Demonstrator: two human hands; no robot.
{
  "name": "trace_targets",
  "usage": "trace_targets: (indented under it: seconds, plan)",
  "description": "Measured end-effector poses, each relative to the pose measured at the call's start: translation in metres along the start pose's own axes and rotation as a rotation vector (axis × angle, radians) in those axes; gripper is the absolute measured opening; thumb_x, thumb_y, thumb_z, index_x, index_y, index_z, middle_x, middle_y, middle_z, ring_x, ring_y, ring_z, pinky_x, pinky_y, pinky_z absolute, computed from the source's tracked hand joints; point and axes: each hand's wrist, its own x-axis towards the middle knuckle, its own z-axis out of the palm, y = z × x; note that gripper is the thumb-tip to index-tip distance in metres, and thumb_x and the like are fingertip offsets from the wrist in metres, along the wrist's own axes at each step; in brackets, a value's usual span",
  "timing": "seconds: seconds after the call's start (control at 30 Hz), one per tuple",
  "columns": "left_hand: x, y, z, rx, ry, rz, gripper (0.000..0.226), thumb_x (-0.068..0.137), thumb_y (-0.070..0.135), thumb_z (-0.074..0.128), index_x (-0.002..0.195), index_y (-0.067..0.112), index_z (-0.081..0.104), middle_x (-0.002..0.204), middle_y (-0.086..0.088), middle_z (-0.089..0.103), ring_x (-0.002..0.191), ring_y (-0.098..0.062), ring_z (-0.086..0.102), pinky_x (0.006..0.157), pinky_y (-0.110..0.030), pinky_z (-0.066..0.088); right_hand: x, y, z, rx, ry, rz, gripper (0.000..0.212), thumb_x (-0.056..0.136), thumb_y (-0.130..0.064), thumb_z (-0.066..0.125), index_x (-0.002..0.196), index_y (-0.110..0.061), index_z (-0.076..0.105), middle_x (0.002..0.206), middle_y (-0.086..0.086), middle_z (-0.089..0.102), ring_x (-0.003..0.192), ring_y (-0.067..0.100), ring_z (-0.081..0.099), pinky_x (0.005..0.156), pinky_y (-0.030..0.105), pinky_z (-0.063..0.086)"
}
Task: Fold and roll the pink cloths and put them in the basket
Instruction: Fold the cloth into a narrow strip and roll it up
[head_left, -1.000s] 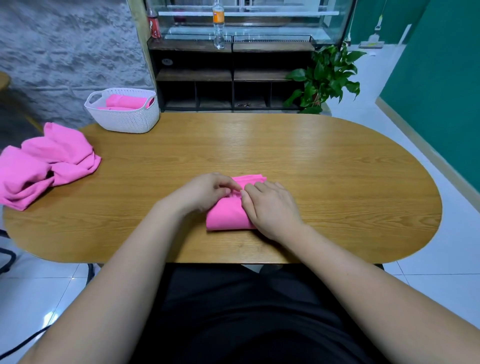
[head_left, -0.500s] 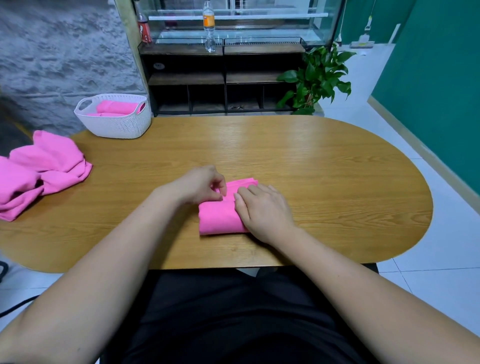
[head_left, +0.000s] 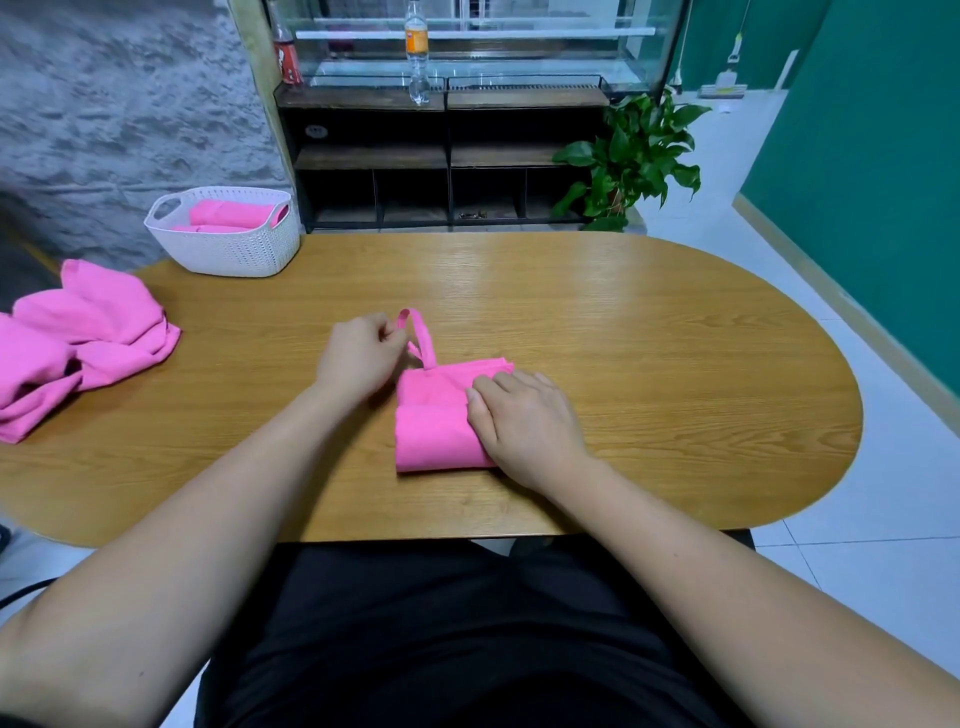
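On the oval wooden counter (head_left: 649, 332), the left grip (head_left: 363, 353) has just drawn out and now pinches the thin pink fabric loop (head_left: 422, 332) of the rolled pink cloth (head_left: 434, 436), which the flat, straight-fingered right grip (head_left: 524, 421) pins down, probably to bind the roll.

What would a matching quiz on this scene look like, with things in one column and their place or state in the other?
Things:
1. white basket
2. loose cloth heap
3. rolled cloth
4. left hand

Place or state:
A. pinches a thin pink loop
B. lies mid-table, pressed by the right hand
C. holds finished rolls, far left corner
D. crumpled at the left edge

Pairs: 1-C, 2-D, 3-B, 4-A.
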Motion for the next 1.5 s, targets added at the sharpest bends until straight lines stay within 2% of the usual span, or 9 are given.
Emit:
trace_targets:
  seconds: [0.17, 0.33, 0.47, 0.73, 0.9, 1.07, 1.27, 1.4, 1.5]
  plan:
    - [-0.004, -0.005, -0.006, -0.04, 0.035, -0.07, 0.02, 0.092, 0.03, 0.065, 0.078, 0.017, 0.059, 0.069, 0.0, 0.069, 0.075, -0.024, 0.066, 0.069, -0.034, 0.044, 0.005, 0.001, -0.002, 0.011, -0.055, 0.003, 0.04, 0.108, -0.037, 0.036, 0.087, -0.017, 0.063, 0.078, 0.007, 0.067, 0.08, 0.035, 0.065, 0.073, 0.045, 0.047]
    - [-0.027, 0.015, -0.015, -0.146, -0.134, 0.154, 0.015, 0.096, 0.029, 0.07, 0.082, 0.025, 0.068, 0.085, 0.011, 0.071, 0.08, -0.002, 0.062, 0.077, -0.026, 0.046, 0.021, 0.004, -0.006, 0.062, -0.225, 0.007, 0.044, 0.111, -0.04, 0.03, 0.098, -0.016, 0.065, 0.099, 0.013, 0.074, 0.092, 0.04, 0.068, 0.075, 0.046, 0.048]
    - [-0.052, 0.023, -0.009, -0.089, -0.215, 0.279, 0.018, 0.098, 0.033, 0.069, 0.083, 0.023, 0.071, 0.087, 0.01, 0.07, 0.083, -0.006, 0.06, 0.076, -0.023, 0.042, 0.037, 0.009, -0.007, 0.085, -0.354, 0.073, 0.05, 0.111, -0.044, 0.028, 0.108, -0.017, 0.07, 0.108, 0.019, 0.073, 0.101, 0.042, 0.066, 0.08, 0.045, 0.048]
    - [-0.08, 0.034, 0.01, 0.164, 0.058, 0.333, 0.031, 0.097, 0.045, 0.047, 0.092, 0.02, 0.064, 0.089, -0.001, 0.062, 0.088, -0.031, 0.059, 0.076, -0.044, 0.049, 0.062, 0.018, -0.003, 0.27, -0.548, 0.191, 0.046, 0.11, -0.041, 0.035, 0.1, -0.016, 0.073, 0.114, 0.016, 0.074, 0.104, 0.038, 0.064, 0.075, 0.039, 0.04]
    - [-0.076, 0.04, 0.019, 0.137, 0.098, 0.284, 0.034, 0.098, 0.042, 0.042, 0.094, 0.016, 0.063, 0.084, -0.008, 0.058, 0.084, -0.037, 0.057, 0.068, -0.043, 0.044, 0.053, 0.019, 0.0, 0.292, -0.339, 0.182, 0.033, 0.107, -0.04, 0.041, 0.083, -0.021, 0.054, 0.094, 0.011, 0.07, 0.094, 0.038, 0.063, 0.075, 0.045, 0.048]
    - [-0.051, 0.046, 0.016, 0.154, -0.033, 0.126, 0.03, 0.104, 0.034, 0.046, 0.08, 0.02, 0.056, 0.092, -0.02, 0.071, 0.088, -0.043, 0.062, 0.071, -0.044, 0.047, 0.027, 0.0, -0.003, 0.046, -0.114, 0.03, 0.034, 0.109, -0.046, 0.039, 0.105, -0.021, 0.06, 0.101, 0.004, 0.058, 0.099, 0.03, 0.054, 0.086, 0.046, 0.042]
    - [-0.023, 0.047, 0.015, 0.028, -0.212, -0.105, 0.033, 0.101, 0.028, 0.048, 0.077, 0.01, 0.062, 0.08, -0.012, 0.063, 0.086, -0.038, 0.058, 0.068, -0.037, 0.036, 0.031, -0.01, 0.006, -0.12, -0.101, 0.027, 0.045, 0.111, -0.051, 0.033, 0.102, -0.019, 0.063, 0.091, 0.008, 0.065, 0.089, 0.034, 0.06, 0.079, 0.046, 0.043]
    - [-0.024, 0.042, 0.016, -0.026, -0.097, -0.067, 0.038, 0.103, 0.03, 0.049, 0.069, 0.013, 0.053, 0.073, -0.01, 0.062, 0.081, -0.039, 0.057, 0.064, -0.039, 0.031, 0.051, -0.003, 0.01, -0.135, -0.131, -0.017, 0.047, 0.111, -0.047, 0.033, 0.092, -0.017, 0.064, 0.08, 0.009, 0.068, 0.078, 0.036, 0.064, 0.068, 0.044, 0.044]
    - [-0.032, 0.033, 0.022, -0.004, 0.013, 0.035, 0.04, 0.104, 0.033, 0.048, 0.066, 0.02, 0.043, 0.079, -0.017, 0.067, 0.079, -0.04, 0.058, 0.066, -0.042, 0.037, 0.065, 0.0, 0.008, -0.134, -0.197, -0.058, 0.052, 0.112, -0.049, 0.025, 0.1, -0.018, 0.066, 0.088, 0.008, 0.073, 0.085, 0.037, 0.069, 0.062, 0.041, 0.037]
